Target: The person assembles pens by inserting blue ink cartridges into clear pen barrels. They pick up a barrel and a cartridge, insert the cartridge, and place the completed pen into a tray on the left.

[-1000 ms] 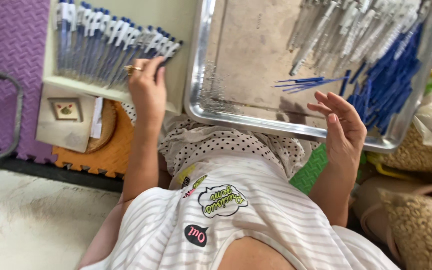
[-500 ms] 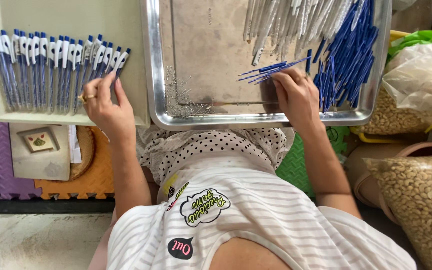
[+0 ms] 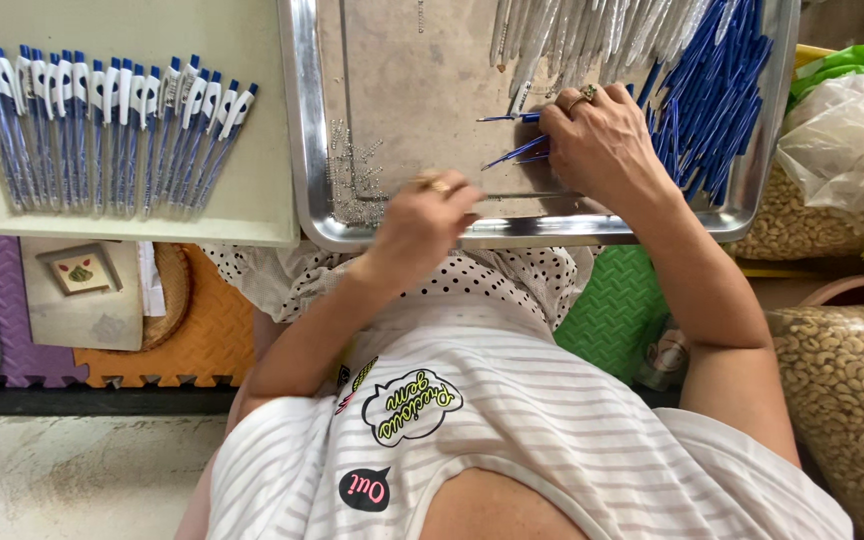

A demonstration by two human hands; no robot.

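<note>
A: Holding a few thin blue refills [image 3: 512, 155], the right hand [image 3: 607, 150] rests on the metal tray [image 3: 302, 150]; its fingers [image 3: 557, 125] are curled around their ends, and the tips point to the left.

B: And the left hand [image 3: 422, 225]?

A: It is over the front part of the tray, near the small pile of springs [image 3: 352, 175]. It is blurred. I cannot tell if its fingers are pinching something or are only bent.

B: Which step is this, in your opinion?

A: I think it is the picking of parts for one pen: refill in the right hand, perhaps a spring for the left. The next move calls for a fine pinch, because the springs are tiny and lie close together.

B: What is around them?

A: More blue refills [image 3: 722, 90] are heaped at the right side of the tray, clear pen barrels [image 3: 572, 35] at the top. Finished pens [image 3: 102, 125] lie in a row on the pale tray [image 3: 252, 225] to the left, well apart from both hands.
</note>
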